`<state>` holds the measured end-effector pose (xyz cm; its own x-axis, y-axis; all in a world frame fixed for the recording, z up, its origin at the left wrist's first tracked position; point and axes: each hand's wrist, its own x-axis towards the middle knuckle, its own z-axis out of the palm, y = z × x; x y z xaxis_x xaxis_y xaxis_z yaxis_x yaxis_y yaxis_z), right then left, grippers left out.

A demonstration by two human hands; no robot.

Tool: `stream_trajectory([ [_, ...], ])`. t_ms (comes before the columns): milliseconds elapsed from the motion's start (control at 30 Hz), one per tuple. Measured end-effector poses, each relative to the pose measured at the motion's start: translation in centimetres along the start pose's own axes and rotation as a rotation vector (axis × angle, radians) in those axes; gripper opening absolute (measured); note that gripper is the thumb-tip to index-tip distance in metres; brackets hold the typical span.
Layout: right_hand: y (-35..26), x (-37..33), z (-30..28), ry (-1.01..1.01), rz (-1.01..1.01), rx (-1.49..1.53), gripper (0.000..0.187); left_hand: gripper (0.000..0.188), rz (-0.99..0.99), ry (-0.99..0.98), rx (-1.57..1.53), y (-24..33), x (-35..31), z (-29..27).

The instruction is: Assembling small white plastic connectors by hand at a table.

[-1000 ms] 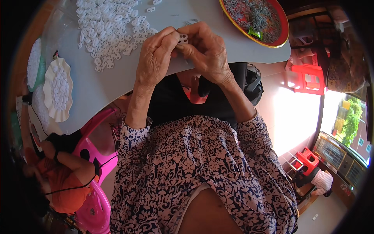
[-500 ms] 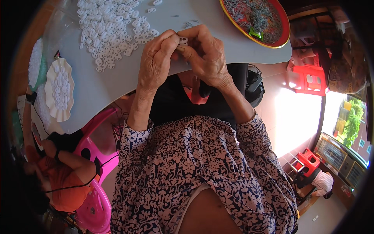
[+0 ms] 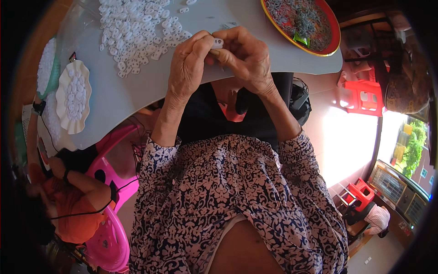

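A small white plastic piece with dark holes (image 3: 217, 43) is pinched between both hands above the table's near edge. My left hand (image 3: 189, 64) has its thumb and forefinger closed at the piece's left end. From the other side, my right hand (image 3: 248, 61) grips it with thumb and forefinger, the other fingers curled behind. The fingertips cover part of the piece. Just left of my hands spreads a heap of similar white plastic pieces (image 3: 132, 34). A few thin grey metal bits (image 3: 232, 23) lie on the table beyond the right hand.
The grey table (image 3: 132, 91) carries a red, yellow-rimmed tray (image 3: 336, 39) of small grey metal parts at right. A scalloped cream dish (image 3: 64, 123) with white pieces is at left. A person in orange (image 3: 82, 210) sits near a pink chair (image 3: 109, 237). Red stools (image 3: 365, 98) stand at right.
Both hands stay together on the white piece, which has turned to show more of its face. The view has shifted slightly, moving the table and heap in the picture.
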<state>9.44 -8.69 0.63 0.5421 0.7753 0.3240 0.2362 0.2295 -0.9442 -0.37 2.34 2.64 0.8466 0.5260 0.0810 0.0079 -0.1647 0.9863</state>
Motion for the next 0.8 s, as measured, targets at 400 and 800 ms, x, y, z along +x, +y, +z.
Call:
stream_trajectory([
  [400, -0.6, 1.8, -0.6, 0.069, 0.093, 0.109, 0.015, 0.026, 0.132, 0.056, -0.014, -0.7, -0.2, 0.0],
  [800, -0.5, 23.7, -12.7, 0.181, -0.623, -1.109, 0.007, 0.020, 0.063, 0.032, -0.257, -1.1, -1.0, 0.1],
])
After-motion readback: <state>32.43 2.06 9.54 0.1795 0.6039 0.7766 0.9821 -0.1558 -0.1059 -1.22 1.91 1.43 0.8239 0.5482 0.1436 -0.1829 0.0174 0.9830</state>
